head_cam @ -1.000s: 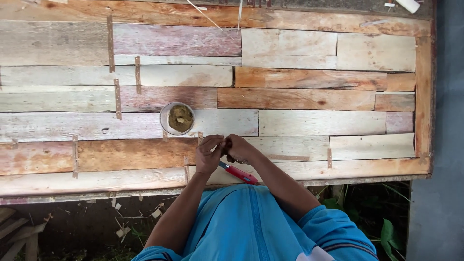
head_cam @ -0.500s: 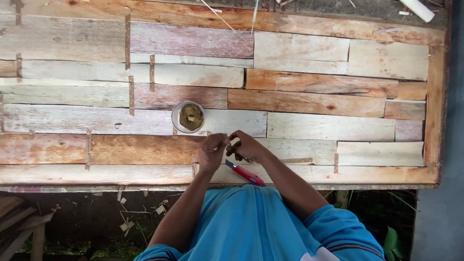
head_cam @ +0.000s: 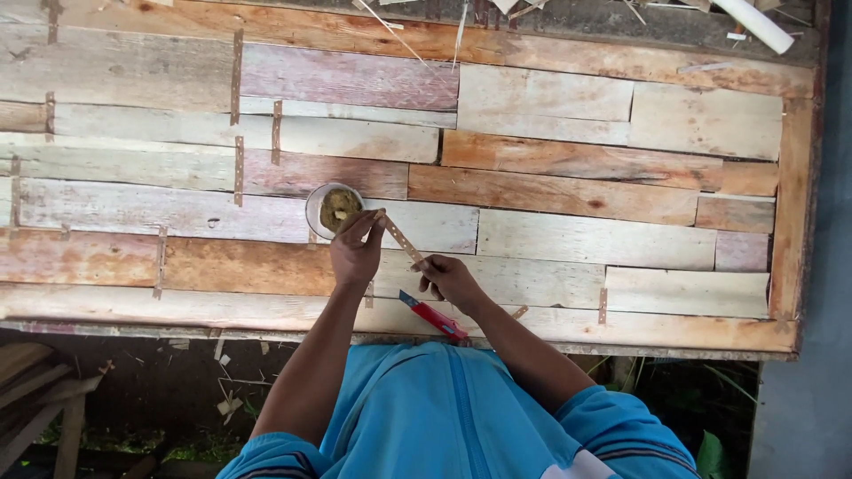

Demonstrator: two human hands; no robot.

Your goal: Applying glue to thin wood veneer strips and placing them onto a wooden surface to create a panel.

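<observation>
left grip point(head_cam: 357, 248): pinched shut on one end of a thin wooden strip point(head_cam: 401, 239), right at the little round bowl of paste point(head_cam: 335, 209)
right grip point(head_cam: 448, 279): holding the strip's other end
red cutter point(head_cam: 435, 317): lying on the tabletop point(head_cam: 568, 239) just under the right grip

Plank panel point(head_cam: 550, 191) lies flat, spanning the view. Small cup point(head_cam: 334, 209) sits on it, left of centre. Left hand point(head_cam: 357, 250) just below cup, fingertips at its rim. Right hand point(head_cam: 450, 279) to the right, near panel's lower edge. Thin strip point(head_cam: 401, 238) runs btwn the two hands — upper end by the cup. Utility knife point(head_cam: 433, 316) on the panel under right hand, at the near edge.
</observation>
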